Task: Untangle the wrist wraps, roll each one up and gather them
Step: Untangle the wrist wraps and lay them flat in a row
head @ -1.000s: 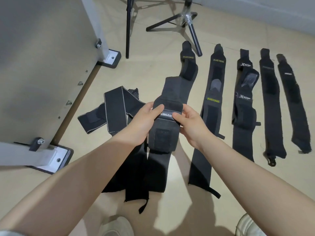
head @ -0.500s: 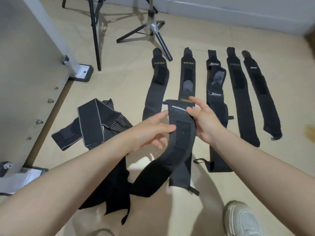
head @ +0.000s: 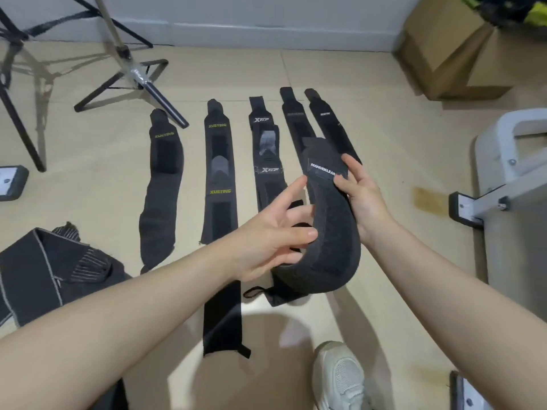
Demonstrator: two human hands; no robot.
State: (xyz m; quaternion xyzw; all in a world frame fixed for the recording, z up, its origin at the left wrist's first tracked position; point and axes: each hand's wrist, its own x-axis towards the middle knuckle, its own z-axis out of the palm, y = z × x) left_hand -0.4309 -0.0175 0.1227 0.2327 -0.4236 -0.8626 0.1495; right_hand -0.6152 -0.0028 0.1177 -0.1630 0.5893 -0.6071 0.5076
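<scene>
A beige tiled floor (head: 236, 75) runs back to a pale wall with a light baseboard (head: 266, 34). At the far left stand black tripod legs (head: 124, 84), throwing sharp shadows on the floor. A brown cardboard box (head: 453, 51) sits in the far right corner, and a grey metal frame on a bolted black foot (head: 464, 210) stands along the right edge

You had five black fabric wrist wraps (head: 219, 179) laid side by side on the beige floor (head: 384, 137), a tangled black pile (head: 50, 267) left of them.
</scene>
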